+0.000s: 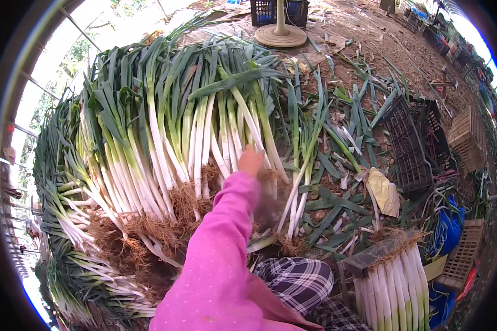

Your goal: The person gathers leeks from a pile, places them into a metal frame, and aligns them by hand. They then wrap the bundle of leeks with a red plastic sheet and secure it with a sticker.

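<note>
Leeks (156, 132) heaped; dirt floor (364, 33) leaf-strewn; black crate (406, 146), tan crate (468, 140) right.

I had brown dirt floor (364, 26) on the head feed: big leek pile (160, 138) left, leaf scraps (337, 202) strewn right of it, black crate (407, 146) beyond those, round beige stand base (280, 37) at the back.

One head-worn fisheye view, from above the pink sleeve (215, 248), down over the leeks (163, 135) close by.
</note>
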The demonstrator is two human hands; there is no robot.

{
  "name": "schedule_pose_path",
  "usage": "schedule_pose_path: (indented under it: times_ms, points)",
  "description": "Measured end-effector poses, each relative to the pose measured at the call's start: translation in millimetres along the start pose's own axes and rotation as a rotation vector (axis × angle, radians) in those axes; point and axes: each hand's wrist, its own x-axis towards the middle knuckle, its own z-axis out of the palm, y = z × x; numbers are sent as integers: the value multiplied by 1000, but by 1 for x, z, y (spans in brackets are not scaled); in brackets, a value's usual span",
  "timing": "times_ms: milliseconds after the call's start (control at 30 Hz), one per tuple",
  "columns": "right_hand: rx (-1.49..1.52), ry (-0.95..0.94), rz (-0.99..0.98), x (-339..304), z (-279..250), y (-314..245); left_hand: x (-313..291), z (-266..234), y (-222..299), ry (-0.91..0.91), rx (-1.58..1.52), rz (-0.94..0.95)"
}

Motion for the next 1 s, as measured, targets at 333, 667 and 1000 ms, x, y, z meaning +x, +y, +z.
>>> schedule_pose_path:
  times_ms: [333, 667, 1000]
  points:
    - [59, 24, -35, 0, -8, 0, -16, 54, 22, 350, -218, 223]
    - [19, -31, -110, 7, -39, 6, -155, -24, -34, -791, -989, 134]
    - [-82, -250, 34, -14, 5, 45, -135, -38, -96, -460, -793, -99]
